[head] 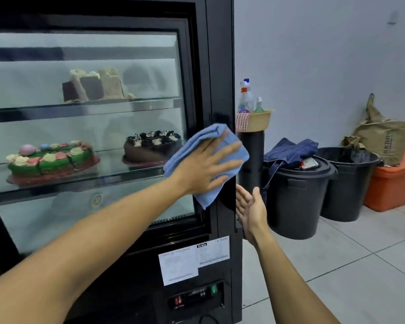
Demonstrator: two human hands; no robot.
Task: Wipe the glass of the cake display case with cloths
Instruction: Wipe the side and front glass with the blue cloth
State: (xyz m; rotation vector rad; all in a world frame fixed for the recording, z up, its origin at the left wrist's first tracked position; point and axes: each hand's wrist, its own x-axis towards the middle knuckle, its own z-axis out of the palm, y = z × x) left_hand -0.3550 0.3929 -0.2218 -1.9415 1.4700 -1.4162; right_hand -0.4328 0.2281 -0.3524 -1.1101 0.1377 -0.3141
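The left hand (205, 166), fingers spread flat, presses a blue cloth (211, 160) against the display case's (220, 66) right frame, while the right hand (251, 210) hovers beside it, open-palmed and empty.

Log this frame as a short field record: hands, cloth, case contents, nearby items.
left hand: left hand presses flat, fingers spread, on the blue cloth
cloth position: at the right edge of the display case glass, overlapping the black frame
right hand: right hand open, palm up, holding nothing, beside the case
upper shelf: cake slices
middle shelf: green decorated cake; chocolate cake
right of case: spray bottles in a yellow tub; black bins; orange crate
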